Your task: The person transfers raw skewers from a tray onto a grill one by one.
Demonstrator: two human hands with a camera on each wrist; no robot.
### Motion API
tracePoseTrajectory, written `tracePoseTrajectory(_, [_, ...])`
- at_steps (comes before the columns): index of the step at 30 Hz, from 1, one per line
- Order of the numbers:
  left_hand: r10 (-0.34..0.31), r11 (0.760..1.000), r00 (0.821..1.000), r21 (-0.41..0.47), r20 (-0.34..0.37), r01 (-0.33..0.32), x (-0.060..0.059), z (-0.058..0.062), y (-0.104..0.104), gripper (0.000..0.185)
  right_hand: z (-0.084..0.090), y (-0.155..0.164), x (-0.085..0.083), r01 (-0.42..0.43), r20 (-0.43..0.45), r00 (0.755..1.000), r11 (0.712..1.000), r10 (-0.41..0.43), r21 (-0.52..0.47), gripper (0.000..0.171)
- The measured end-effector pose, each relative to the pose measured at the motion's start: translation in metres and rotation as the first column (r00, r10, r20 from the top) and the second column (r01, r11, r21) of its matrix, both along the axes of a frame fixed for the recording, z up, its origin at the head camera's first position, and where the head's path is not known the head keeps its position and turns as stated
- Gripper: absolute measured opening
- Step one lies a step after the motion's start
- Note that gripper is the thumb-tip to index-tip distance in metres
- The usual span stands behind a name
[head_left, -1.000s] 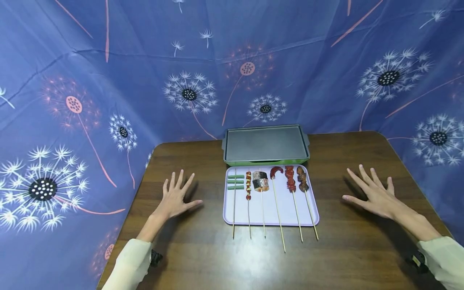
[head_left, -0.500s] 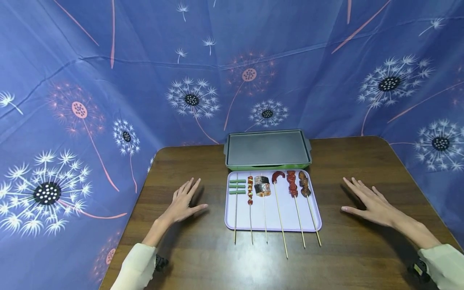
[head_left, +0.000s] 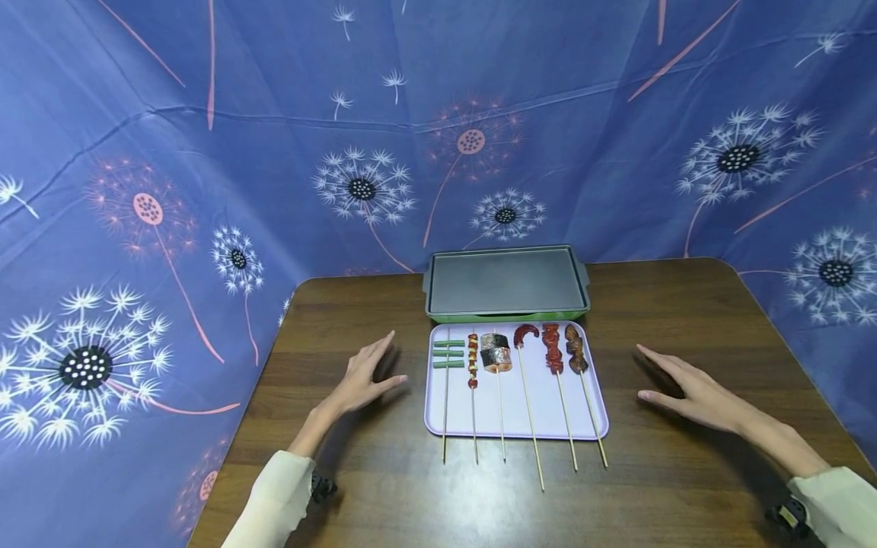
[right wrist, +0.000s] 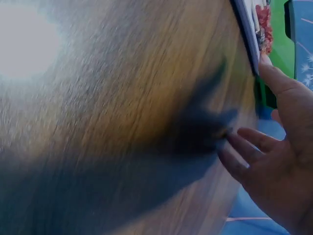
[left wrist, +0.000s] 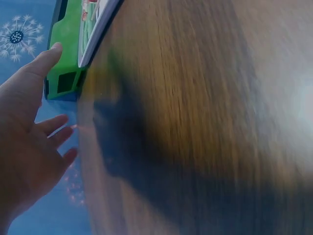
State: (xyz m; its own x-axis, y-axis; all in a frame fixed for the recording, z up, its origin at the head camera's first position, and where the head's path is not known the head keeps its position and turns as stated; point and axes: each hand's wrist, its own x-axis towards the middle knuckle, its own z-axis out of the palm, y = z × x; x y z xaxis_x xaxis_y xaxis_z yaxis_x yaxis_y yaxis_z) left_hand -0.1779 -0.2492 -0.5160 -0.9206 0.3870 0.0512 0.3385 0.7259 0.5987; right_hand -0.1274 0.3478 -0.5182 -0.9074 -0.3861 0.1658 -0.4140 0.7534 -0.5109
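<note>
- A flat lilac rectangular tray [head_left: 541, 415] sits at the middle of the dark wooden table [head_left: 384, 487], carrying six thin wooden skewers side by side, their sticks jutting past its near edge.
- From left: a green bean skewer [head_left: 448, 354], a small red-and-yellow chunk skewer [head_left: 472, 359], a rolled brown-and-white skewer [head_left: 495, 352], a curved red sausage skewer [head_left: 525, 333], a red meat skewer [head_left: 551, 348] and a dark brown meat skewer [head_left: 574, 348].
- A green-rimmed griddle pan with a grey plate [head_left: 505, 280] lies just behind the tray.
- The left hand [head_left: 363, 378] hovers near the tray's left side, fingers straight and loosely spread, holding nothing.
- The right hand [head_left: 688, 383] hangs off the tray's right side, fingers extended, gripping nothing.
- Blue dandelion-print cloth [head_left: 205, 152] walls the scene.
</note>
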Motion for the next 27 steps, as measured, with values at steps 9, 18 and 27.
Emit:
tracePoseTrajectory(9, [-0.035,0.975,0.99,0.22,0.137,0.004,-0.005,-0.008,0.012,0.086,0.003,-0.009,-0.002,-0.101,0.111,0.984,0.955,0.137,-0.279,0.053])
tracePoseTrajectory(18, [-0.149,0.886,0.96,0.464,0.239,0.023,-0.004,-0.017,0.023,0.08,-0.01,-0.009,-0.004,-0.097,0.368,0.746,0.638,0.555,-0.764,0.051])
tracePoseTrajectory(27, [-0.221,0.849,0.921,0.528,0.321,0.02,-0.003,-0.026,0.027,0.075,-0.017,-0.021,0.004,0.063,0.485,0.603,0.569,0.633,-0.82,0.046])
